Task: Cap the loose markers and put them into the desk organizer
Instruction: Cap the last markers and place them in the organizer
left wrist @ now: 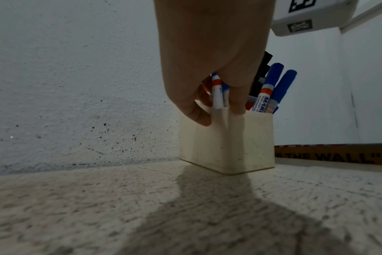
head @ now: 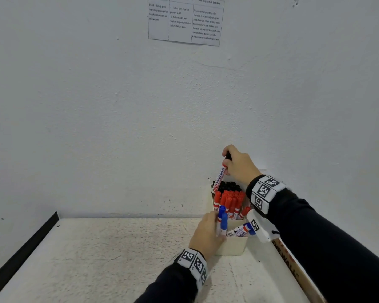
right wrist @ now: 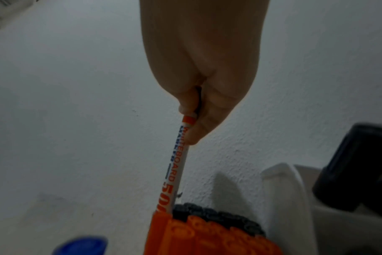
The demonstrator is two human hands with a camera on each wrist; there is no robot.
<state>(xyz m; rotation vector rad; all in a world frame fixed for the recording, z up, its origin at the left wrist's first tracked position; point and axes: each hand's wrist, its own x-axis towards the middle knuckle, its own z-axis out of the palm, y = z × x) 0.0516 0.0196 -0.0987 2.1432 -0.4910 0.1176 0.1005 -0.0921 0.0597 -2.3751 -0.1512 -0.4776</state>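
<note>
Along the left edge of the speckled tabletop (head: 109, 254) runs a dark strip (head: 22, 248), with bare surface between it and the hands. Further right, the left hand (head: 207, 234) reaches to the cream desk organizer (left wrist: 229, 143), which stands near the back right corner against the white wall (head: 118, 127). Its fingers (left wrist: 237, 101) curl around the white barrels of blue-capped markers (head: 222, 217) standing in the near compartment, fingertips touching the organizer's rim (the left wrist view shows this most plainly). More blue-capped markers (left wrist: 279, 82) lean in the same compartment to the right of that grip. Behind them, the middle compartment is packed with red-capped markers (head: 232, 199), and the rear one with black-capped markers (head: 228, 185). Above the rear compartment, the right hand (head: 239, 164) pinches a single whiteboard marker (right wrist: 178, 165) by its black-capped top end, thumb pressed along the barrel; the marker hangs nearly upright, slightly tilted, and its lower end dips among the black caps at the left edge of that compartment. On the wall overhead hangs a printed sheet (head: 185, 20). At the far right, a cardboard piece (left wrist: 334, 156) with printed lettering lies along the table edge beside the organizer.
</note>
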